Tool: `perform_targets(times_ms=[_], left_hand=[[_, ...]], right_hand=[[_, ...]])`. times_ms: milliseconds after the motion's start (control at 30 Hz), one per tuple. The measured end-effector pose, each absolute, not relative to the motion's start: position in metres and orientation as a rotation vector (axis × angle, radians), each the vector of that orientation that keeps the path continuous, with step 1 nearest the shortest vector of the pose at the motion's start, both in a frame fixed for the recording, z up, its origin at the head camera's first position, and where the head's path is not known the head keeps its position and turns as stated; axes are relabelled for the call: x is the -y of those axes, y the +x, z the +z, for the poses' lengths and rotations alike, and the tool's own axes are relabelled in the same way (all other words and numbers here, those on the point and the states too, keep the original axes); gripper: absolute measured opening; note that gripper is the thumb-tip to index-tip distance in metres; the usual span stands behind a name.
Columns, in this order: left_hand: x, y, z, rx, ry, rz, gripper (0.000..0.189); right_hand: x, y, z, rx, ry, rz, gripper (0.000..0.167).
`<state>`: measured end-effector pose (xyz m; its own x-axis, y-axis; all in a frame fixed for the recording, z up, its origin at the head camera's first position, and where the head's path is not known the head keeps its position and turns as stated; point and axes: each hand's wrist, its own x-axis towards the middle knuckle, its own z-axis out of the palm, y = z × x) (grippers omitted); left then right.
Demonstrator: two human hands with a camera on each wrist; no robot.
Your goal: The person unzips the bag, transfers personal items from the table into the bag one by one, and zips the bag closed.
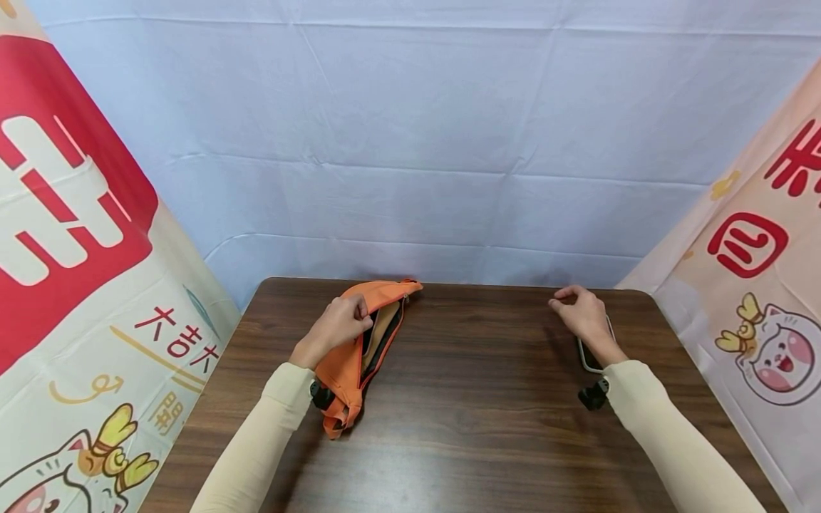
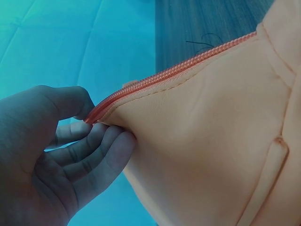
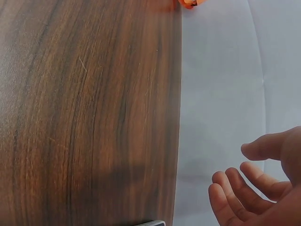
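An orange zippered waist bag (image 1: 343, 370) lies on the left part of the table, its zipper parted so the tan and dark inside shows. My left hand (image 1: 336, 320) pinches the bag's zipper edge (image 2: 155, 80) between thumb and fingers, pulling the fabric outward. On the right, my right hand (image 1: 582, 313) hovers over a phone-like thing with a pale rim (image 1: 589, 360), which the hand and wrist partly cover. In the right wrist view the fingers (image 3: 240, 197) are loosely bent, apart from the thumb, with nothing between them.
The dark wood table (image 1: 462, 399) ends at a far edge close to both hands. A pale cloth backdrop (image 1: 410, 142) hangs behind it. Printed banners (image 1: 757, 299) stand at both sides. A small camera is strapped under each wrist.
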<state>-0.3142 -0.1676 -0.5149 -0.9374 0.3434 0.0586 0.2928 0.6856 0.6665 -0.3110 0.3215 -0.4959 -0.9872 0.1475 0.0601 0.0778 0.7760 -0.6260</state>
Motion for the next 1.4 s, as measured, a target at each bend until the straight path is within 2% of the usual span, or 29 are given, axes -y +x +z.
perform_targets(times_ms=[367, 1400], left_hand=[[0.169, -0.313, -0.517, -2.82, 0.537, 1.106, 0.03], [0.169, -0.312, -0.514, -2.818, 0.532, 1.115, 0.03]], right_hand=[[-0.331, -0.309, -0.502, 2.841, -0.177, 1.007, 0.035], [-0.356, -0.308, -0.51, 2.864, -0.26, 0.954, 0.044]])
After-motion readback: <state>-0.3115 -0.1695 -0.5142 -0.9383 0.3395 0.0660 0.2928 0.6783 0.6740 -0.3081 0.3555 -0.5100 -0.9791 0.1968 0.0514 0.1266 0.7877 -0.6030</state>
